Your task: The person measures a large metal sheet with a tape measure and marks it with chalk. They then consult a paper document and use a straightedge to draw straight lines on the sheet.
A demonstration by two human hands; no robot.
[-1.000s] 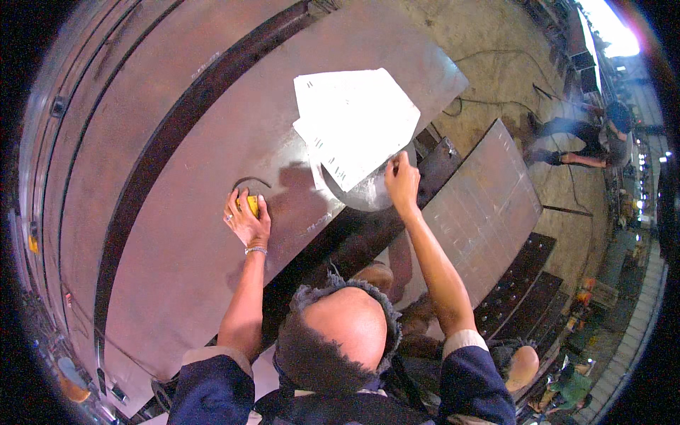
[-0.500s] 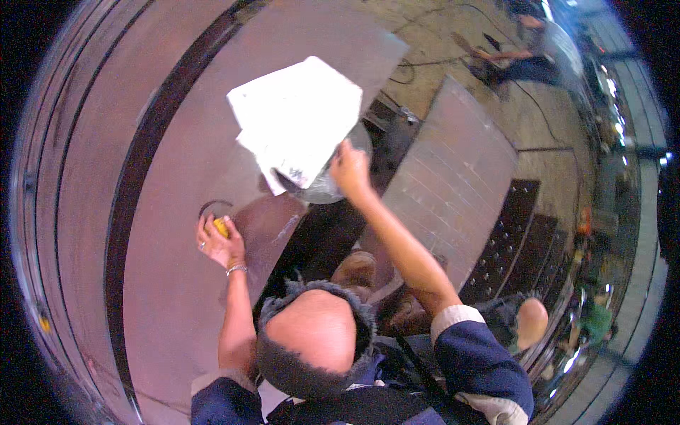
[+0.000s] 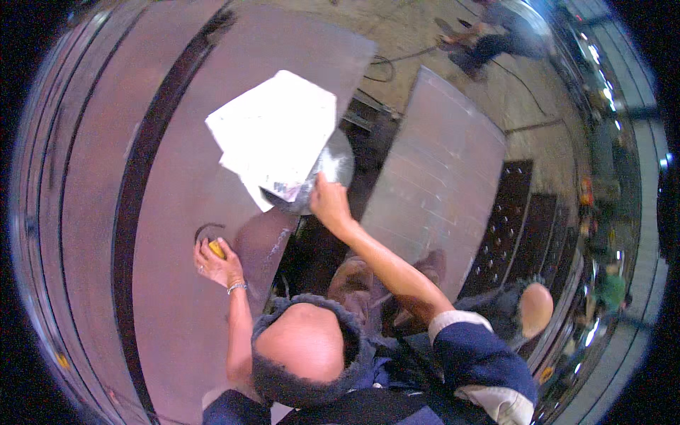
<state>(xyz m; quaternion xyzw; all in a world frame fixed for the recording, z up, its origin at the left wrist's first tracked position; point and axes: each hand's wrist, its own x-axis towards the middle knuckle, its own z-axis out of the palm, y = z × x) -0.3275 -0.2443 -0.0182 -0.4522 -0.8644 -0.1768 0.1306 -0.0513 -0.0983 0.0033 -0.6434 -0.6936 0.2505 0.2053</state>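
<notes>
My left hand (image 3: 218, 263) rests on a large reddish-brown steel plate (image 3: 170, 312), its fingers wrapped round a small yellow tape measure (image 3: 217, 248). A dark curved strap or loop (image 3: 210, 228) lies beside these fingers. My right hand (image 3: 331, 203) has its fingers curled at the near edge of a grey round disc (image 3: 340, 166). Whatever its fingers may hold is too small or hidden to make out. White paper sheets (image 3: 273, 131), overexposed, lie partly over the disc. A dark curved edge (image 3: 271, 196) shows at the papers' near corner.
My bent knee (image 3: 308, 347) is close in front. A dark gap (image 3: 312, 251) separates the plate from a second, scribed plate (image 3: 432, 170) at right. Perforated dark plates (image 3: 501, 227) lie farther right. Another person (image 3: 499, 39) works at the far right near a cable (image 3: 386, 67).
The whole view has shifted slightly. My right hand has slid toward me along the disc, away from the papers' right side. My left hand keeps its hold on the tape measure.
</notes>
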